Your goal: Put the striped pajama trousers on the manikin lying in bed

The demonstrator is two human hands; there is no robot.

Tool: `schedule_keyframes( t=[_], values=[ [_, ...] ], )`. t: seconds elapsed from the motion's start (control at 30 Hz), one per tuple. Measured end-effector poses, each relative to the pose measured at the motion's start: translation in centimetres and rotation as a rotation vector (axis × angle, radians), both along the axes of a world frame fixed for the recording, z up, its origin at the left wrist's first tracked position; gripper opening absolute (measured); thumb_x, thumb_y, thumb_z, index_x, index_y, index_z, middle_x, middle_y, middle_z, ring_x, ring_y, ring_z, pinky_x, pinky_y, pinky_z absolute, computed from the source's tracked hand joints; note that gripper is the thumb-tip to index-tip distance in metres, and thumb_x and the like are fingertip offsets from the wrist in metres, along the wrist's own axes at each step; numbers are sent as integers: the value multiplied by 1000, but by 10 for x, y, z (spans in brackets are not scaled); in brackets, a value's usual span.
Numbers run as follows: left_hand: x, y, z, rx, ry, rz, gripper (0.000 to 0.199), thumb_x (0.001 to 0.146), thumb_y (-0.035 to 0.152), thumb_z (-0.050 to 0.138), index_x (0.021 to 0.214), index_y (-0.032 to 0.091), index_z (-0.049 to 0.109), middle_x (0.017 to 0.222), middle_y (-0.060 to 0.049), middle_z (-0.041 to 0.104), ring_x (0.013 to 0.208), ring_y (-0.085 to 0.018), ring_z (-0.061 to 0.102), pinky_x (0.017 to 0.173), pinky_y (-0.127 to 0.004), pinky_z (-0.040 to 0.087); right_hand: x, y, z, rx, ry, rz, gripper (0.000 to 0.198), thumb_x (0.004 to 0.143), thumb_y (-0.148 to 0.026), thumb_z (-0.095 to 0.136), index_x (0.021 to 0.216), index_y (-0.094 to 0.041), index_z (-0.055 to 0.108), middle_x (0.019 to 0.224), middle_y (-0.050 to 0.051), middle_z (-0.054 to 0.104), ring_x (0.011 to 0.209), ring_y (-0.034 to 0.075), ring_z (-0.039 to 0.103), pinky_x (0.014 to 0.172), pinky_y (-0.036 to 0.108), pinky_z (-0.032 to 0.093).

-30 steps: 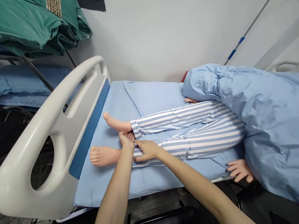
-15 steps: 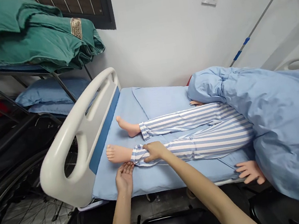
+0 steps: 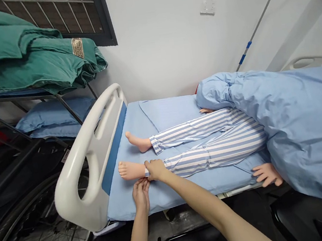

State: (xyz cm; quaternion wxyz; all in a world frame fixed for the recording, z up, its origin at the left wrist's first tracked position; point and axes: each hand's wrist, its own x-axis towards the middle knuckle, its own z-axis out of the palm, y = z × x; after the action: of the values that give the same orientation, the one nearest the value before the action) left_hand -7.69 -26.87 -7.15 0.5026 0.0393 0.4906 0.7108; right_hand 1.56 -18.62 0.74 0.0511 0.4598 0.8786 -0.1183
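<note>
A manikin in blue-and-white striped trousers [image 3: 227,151] lies on its back on the bed. My right hand [image 3: 156,169] is wrapped over the lower end of the near trouser leg, just above the bare near foot [image 3: 131,170]. Below that ankle, my left hand [image 3: 141,193] has its fingers curled against the underside of the trouser cuff; the fingertips are partly hidden. The far foot [image 3: 139,141] rests bare on the sheet, its cuff loose around the ankle.
A blue quilt [image 3: 306,128] covers the manikin's upper body, with a manikin hand [image 3: 267,174] sticking out. A white footboard [image 3: 90,162] closes the bed's left end. Beyond it are a wheel [image 3: 42,233] and a rack with green bedding [image 3: 33,62]. A drip pole [image 3: 258,25] stands behind.
My right hand has slid left down the trouser leg to the ankle. My left hand's fingers, open and palm-up before, have curled in at the cuff. The camera view has shifted slightly.
</note>
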Motion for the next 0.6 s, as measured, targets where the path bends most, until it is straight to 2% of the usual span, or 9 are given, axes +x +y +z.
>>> schedule_keyframes(
  t=[0.07, 0.17, 0.3, 0.37, 0.47, 0.6],
  values=[
    [-1, 1, 1, -29, 5, -37, 10, 78, 11, 59, 75, 21, 59, 83, -5, 68, 86, -19, 70, 102, -41, 53, -1, 0, -3, -1, -5, -37, 64, 76, -42, 75, 129, -15, 51, 117, 16, 68, 104, 30, 70, 88, 40, 55],
    [-2, 3, -1, -48, 39, -66, 11, 78, 10, 61, 75, 21, 59, 81, -4, 68, 84, -19, 69, 101, -43, 54, 2, 2, -4, -1, 17, -30, 64, 76, -47, 74, 127, -15, 52, 116, 15, 68, 103, 31, 70, 88, 41, 55],
    [-2, 3, -3, -37, 80, -79, 11, 81, 11, 58, 77, 21, 58, 82, -4, 66, 84, -18, 69, 103, -44, 53, 2, 4, -2, -5, 66, -32, 76, 71, -58, 76, 130, -16, 52, 131, 18, 60, 115, 34, 63, 90, 46, 55],
    [-2, 3, -2, -34, 70, -75, 13, 82, 9, 55, 78, 21, 57, 82, -4, 66, 85, -18, 70, 104, -44, 52, -3, 6, 0, -3, 117, -4, 82, 68, -60, 78, 132, -16, 51, 137, 17, 57, 124, 35, 58, 97, 50, 51],
    [0, 3, 1, -50, 41, -61, 16, 80, 4, 52, 79, 19, 55, 80, -4, 65, 83, -18, 70, 104, -44, 52, -10, 9, 3, -70, 157, 45, 79, 68, -58, 78, 128, -13, 53, 130, 16, 64, 122, 33, 60, 106, 51, 44],
    [0, 3, 4, -55, 37, -62, 18, 77, 1, 52, 80, 19, 56, 81, -4, 65, 82, -18, 70, 103, -43, 53, -14, 11, 5, -125, 90, -31, 66, 74, -48, 76, 125, -11, 57, 115, 17, 71, 108, 31, 68, 103, 47, 46]
  ],
)
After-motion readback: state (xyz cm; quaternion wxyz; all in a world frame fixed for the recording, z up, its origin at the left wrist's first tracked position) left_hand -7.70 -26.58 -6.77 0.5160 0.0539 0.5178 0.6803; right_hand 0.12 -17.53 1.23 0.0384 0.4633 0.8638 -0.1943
